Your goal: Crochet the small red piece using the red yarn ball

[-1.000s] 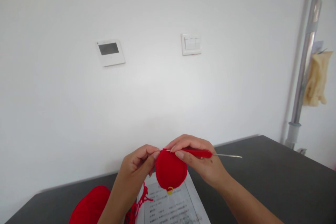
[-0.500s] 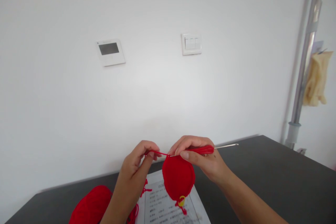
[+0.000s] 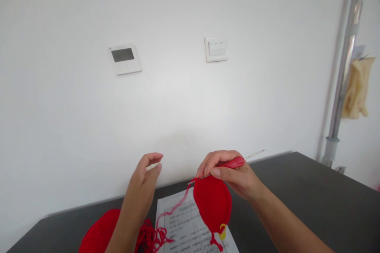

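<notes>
Red knitted piece: the round red piece (image 3: pixel 212 203) hangs over the right part of the printed sheet (image 3: pixel 190 223), its right edge reaching past the paper; whether it touches the paper cannot be told.
Right hand: the right hand (image 3: pixel 227 170), above the sheet's upper right, has its fingers closed on the red-handled hook (image 3: pixel 234 162) and pinches the piece's top edge.
Left hand: the left hand (image 3: pixel 143 184), off the sheet's upper left, has thumb and forefinger parted by a small gap, with nothing seen between them.
Strand: the slack red strand (image 3: pixel 179 205) droops from the hook's tip across the sheet to the loose yarn (image 3: pixel 150 237) at its left edge; whether the tip sits in a stitch is too small to tell.
Handling: the strand would likely need an even, light tension from the left fingers, with the edge pinched close to the tip so that no loop slips off; the tangle beside the sheet could snag.
Yellow marker: the yellow marker (image 3: pixel 222 231) hangs at the piece's lower edge, over the sheet's right side.
Yarn ball: no container shows; the red yarn ball (image 3: pixel 99 231) lies left of the sheet, directly on the dark table (image 3: pixel 299 201).
</notes>
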A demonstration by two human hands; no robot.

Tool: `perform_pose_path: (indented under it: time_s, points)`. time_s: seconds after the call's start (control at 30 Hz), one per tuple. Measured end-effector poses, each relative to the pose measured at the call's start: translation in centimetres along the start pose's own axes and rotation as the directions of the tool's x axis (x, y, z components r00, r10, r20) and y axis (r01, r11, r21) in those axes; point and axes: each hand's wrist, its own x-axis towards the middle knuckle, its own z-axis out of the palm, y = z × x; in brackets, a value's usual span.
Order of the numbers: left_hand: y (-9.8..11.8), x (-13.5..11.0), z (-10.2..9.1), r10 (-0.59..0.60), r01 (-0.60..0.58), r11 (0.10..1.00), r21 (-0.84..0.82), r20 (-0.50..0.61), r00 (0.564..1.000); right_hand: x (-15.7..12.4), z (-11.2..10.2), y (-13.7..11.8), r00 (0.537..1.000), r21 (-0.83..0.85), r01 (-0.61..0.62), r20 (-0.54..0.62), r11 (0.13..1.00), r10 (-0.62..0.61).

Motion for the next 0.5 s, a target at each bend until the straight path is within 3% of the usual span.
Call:
perform_pose_path:
  time_s: [0.03, 0.1, 0.17, 0.2, 0.37, 0.5]
  points:
    - [0.0, -0.2, 0.4, -0.034, 0.034, 0.999, 0.036, -0.001, 0.999, 0.0, 0.0, 0.0, 1.0, -0.006, -0.008, 0.002, 1.0, 0.008]
    - [0.4, -1.0, 1.5, -0.065, 0.089, 0.987, -0.132, 0.172, 0.983, 0.0, 0.1, 0.0, 1.0, -0.025, -0.03, -0.001, 0.999, 0.03]
    - [0.9, -2.1, 2.5, -0.099, 0.257, 0.902, -0.346, 0.414, 0.905, 0.0, 0.1, 0.0, 0.999, -0.028, -0.046, -0.016, 0.999, 0.045]
    - [1.2, -2.6, 2.9, -0.102, 0.321, 0.847, -0.424, 0.462, 0.881, 0.0, 0.1, 0.1, 0.999, -0.023, -0.049, -0.024, 0.999, 0.048]
    - [2.2, -3.3, 3.1, -0.167, 0.549, 0.549, -0.63, 0.561, 0.811, -0.1, 0.2, 0.2, 0.998, 0.023, -0.027, -0.048, 0.999, 0.029]
    - [2.2, -2.5, 2.7, -0.225, 0.596, 0.391, -0.702, 0.555, 0.801, -0.2, 0.3, 0.3, 0.999, 0.035, -0.023, -0.048, 0.999, 0.024]
